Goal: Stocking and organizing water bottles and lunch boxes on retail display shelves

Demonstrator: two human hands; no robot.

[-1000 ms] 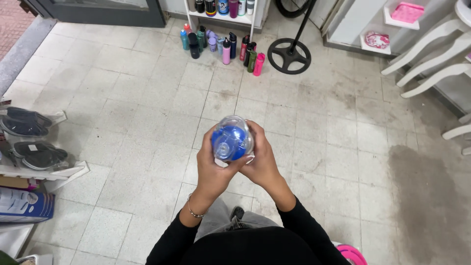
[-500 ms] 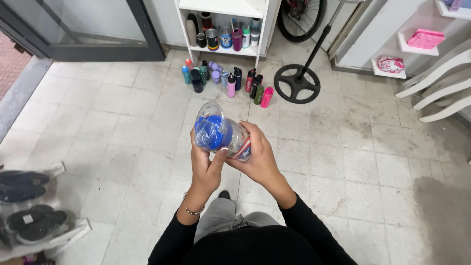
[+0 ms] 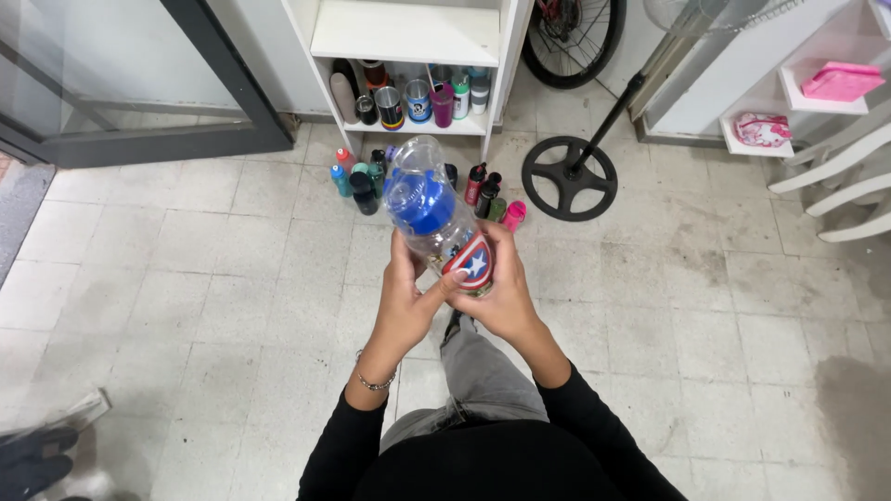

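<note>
Both my hands hold a water bottle point(image 3: 434, 215) wrapped in clear plastic, with a blue lid and a round red, white and blue star shield on its side. My left hand point(image 3: 406, 295) grips its lower left side, a thin bracelet on that wrist. My right hand point(image 3: 502, 288) cups the bottle's base and right side, thumb across the shield. The bottle tilts away from me, lid end pointing toward the shelf.
A white shelf unit point(image 3: 408, 37) ahead holds several tumblers; several small bottles point(image 3: 362, 181) stand on the tiled floor below it. A black round fan base point(image 3: 569, 178) and bicycle wheel point(image 3: 571, 42) lie right of it. White racks point(image 3: 831, 167) stand far right; a glass door point(image 3: 111, 83) is on the left.
The view has tipped forward toward the shelf. The bottle has turned in my hands from lid-up facing me to tilted away, showing its shield side.
</note>
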